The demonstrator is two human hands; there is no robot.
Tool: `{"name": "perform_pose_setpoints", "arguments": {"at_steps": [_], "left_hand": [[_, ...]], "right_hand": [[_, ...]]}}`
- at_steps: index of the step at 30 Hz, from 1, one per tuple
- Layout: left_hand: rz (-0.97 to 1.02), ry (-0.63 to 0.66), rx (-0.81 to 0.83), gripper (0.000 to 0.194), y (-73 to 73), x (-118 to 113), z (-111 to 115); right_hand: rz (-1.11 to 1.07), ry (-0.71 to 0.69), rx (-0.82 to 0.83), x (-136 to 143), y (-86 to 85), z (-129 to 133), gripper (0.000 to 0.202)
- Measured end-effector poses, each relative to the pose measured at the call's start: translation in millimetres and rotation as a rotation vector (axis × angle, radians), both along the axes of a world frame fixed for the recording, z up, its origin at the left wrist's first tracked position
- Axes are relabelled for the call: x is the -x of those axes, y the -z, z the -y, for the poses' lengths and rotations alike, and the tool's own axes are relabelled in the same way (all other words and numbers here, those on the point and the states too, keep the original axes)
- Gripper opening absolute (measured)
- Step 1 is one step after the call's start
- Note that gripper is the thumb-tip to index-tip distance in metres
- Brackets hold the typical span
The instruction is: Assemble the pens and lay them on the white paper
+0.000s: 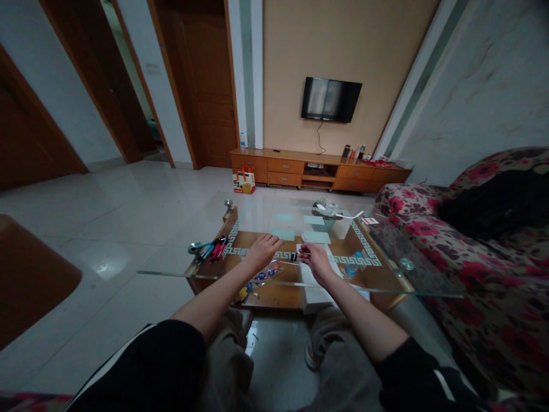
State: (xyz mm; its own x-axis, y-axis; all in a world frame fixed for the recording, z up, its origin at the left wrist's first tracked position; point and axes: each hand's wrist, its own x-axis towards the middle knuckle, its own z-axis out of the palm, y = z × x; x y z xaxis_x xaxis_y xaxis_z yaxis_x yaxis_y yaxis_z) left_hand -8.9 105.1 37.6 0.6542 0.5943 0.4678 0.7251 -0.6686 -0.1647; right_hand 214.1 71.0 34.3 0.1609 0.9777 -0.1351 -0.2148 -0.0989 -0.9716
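Observation:
Above the glass tabletop (pixel 171 273), my left hand (pixel 263 252) has its fingers pressed together, with a tiny greenish tip at the fingertips too small to name. My right hand (pixel 316 262) is closed in a pinch a little to the right, near a thin pale sliver I cannot make out. Small black pieces (pixel 294 257) lie between the two hands. A clear plastic packet with blue round spots (pixel 261 276) is just below my left hand. To the left lies a bunch of red, blue and black pens (pixel 211 250).
A water bottle (pixel 351 268) stands at the table's right side. Beneath my right forearm is a white box (pixel 315 293). A lined bin (pixel 325 222) stands by the far edge. The flowered sofa (pixel 422 229) borders the right; a low cabinet (pixel 285 166) lines the wall.

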Motion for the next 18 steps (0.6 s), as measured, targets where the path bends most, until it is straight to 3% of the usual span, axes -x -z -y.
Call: {"name": "perform_pose_setpoints", "arguments": {"at_steps": [3, 7, 12, 18], "left_hand": [[-0.008, 0.064, -0.088, 0.027, -11.7, -6.4, 6.4], [-0.030, 0.164, -0.213, 0.025, -17.4, -8.8, 10.8], [-0.011, 0.290, -0.323, 0.024, -15.5, -7.8, 12.2], [0.019, 0.284, -0.271, 0.024, -13.4, -7.6, 13.0]], "right_hand": [[-0.371, -0.099, 0.222, 17.8, -10.0, 12.7, 0.020], [-0.607, -0.142, 0.460, 29.5, -21.3, 23.6, 0.031], [-0.716, -0.149, 0.499, 32.3, -26.7, 26.2, 0.031], [-0.763, -0.131, 0.496, 27.9, -23.1, 23.5, 0.024]]}}
